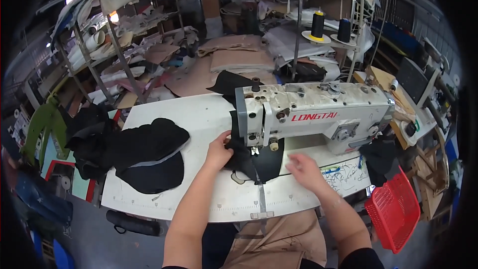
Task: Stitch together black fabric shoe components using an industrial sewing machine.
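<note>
In the head view, the black fabric piece (259, 162) is seen lying on the white desk (199, 114) under the head of the sewing machine (313, 112), its long axis running toward the person; the left hand (219, 152) is closed on its left edge, the fingers pinching the cloth just beside the needle. The right hand (304, 169) is held open and flat on the desk just right of the piece, so the left hand is the nearer.

I observed bare forearms, black short sleeves at the upper arms, and a tan apron (279, 244) over the lap
</note>
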Tool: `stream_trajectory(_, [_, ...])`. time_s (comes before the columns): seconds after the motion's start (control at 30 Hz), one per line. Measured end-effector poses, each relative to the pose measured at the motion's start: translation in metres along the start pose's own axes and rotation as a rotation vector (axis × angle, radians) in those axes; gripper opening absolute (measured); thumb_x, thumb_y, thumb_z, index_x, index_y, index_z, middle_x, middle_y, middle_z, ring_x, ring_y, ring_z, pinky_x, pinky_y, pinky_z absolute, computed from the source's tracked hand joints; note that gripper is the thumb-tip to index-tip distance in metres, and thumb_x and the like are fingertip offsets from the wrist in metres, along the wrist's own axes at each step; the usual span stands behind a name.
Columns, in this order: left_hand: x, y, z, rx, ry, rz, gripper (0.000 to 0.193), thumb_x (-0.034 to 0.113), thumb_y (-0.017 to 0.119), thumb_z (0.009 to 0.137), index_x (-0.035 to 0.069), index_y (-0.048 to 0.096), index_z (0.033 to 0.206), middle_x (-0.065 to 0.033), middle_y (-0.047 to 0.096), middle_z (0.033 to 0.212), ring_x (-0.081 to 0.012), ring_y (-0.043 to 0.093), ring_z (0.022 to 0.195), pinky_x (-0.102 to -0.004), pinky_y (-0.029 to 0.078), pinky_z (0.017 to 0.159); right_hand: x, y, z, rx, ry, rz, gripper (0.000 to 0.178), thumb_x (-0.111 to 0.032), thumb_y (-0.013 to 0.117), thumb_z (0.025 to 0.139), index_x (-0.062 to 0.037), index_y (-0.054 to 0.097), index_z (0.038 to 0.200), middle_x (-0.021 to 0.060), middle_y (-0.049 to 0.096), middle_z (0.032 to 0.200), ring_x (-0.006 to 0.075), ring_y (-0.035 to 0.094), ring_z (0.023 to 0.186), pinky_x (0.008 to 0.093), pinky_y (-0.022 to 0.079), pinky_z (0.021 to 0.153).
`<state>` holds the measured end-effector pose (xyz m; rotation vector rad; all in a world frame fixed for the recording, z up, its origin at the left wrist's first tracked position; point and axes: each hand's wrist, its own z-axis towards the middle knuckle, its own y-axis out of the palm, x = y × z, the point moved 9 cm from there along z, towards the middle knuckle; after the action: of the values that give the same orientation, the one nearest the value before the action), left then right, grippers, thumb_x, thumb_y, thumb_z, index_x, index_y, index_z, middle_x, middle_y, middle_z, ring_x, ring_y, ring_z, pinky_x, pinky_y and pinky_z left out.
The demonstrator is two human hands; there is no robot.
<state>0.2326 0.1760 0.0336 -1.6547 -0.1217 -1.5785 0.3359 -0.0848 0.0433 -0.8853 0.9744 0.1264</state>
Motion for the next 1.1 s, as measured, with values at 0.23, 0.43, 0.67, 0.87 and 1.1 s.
stream_trajectory(0.23, [-0.018,0.019,0.025,-0.165,-0.239,-0.378,0.083,0.014,0.072,0.067,0.004,0.033,0.14,-0.013,0.066,0.096,-0.0222,0.063,0.086,-0.032,0.049,0.079,0.033,0.025,0.121,0.009,-0.032,-0.716,0.047,-0.034,0.052,0.086,-0.0096,0.049,0.126,0.0173,0.05,0.127,0.034,0.045,0.12,0.0455,0.037,0.098])
stream_trajectory(0.43, [-0.03,0.038,0.052,-0.116,-0.025,-0.117,0.081,0.006,0.071,0.069,0.001,0.032,0.139,-0.0093,0.064,0.09,-0.0165,0.061,0.082,-0.0272,0.048,0.078,0.041,0.035,0.12,0.078,-0.011,-0.852,0.044,-0.026,0.051,0.086,-0.0072,0.048,0.125,0.0157,0.05,0.128,0.0337,0.045,0.12,0.0462,0.036,0.1])
stream_trajectory(0.67, [-0.037,0.031,0.048,-0.071,0.068,-0.258,0.074,-0.007,0.063,0.072,0.007,0.036,0.139,-0.0037,0.06,0.085,-0.0129,0.058,0.079,-0.0248,0.047,0.079,0.043,0.034,0.114,0.081,-0.04,-0.727,0.038,-0.022,0.05,0.083,-0.0066,0.054,0.118,0.0167,0.053,0.125,0.0358,0.045,0.119,0.0471,0.033,0.101])
stream_trajectory(0.87, [-0.017,0.033,0.038,-0.185,0.037,-0.21,0.069,-0.008,0.062,0.074,0.009,0.04,0.137,-0.0044,0.062,0.087,-0.0128,0.058,0.08,-0.0253,0.047,0.08,0.051,0.028,0.109,-0.03,0.064,-0.762,0.043,-0.026,0.044,0.09,-0.0087,0.045,0.13,0.0149,0.047,0.133,0.0346,0.042,0.123,0.0459,0.033,0.102])
stream_trajectory(1.1, [-0.013,0.025,0.035,-0.13,0.143,-0.134,0.064,-0.006,0.063,0.076,0.007,0.042,0.135,-0.0077,0.064,0.091,-0.017,0.062,0.085,-0.0287,0.049,0.081,0.045,0.037,0.105,0.002,0.021,-0.774,0.046,-0.027,0.044,0.09,-0.0077,0.043,0.132,0.016,0.042,0.137,0.0341,0.038,0.127,0.0446,0.031,0.105])
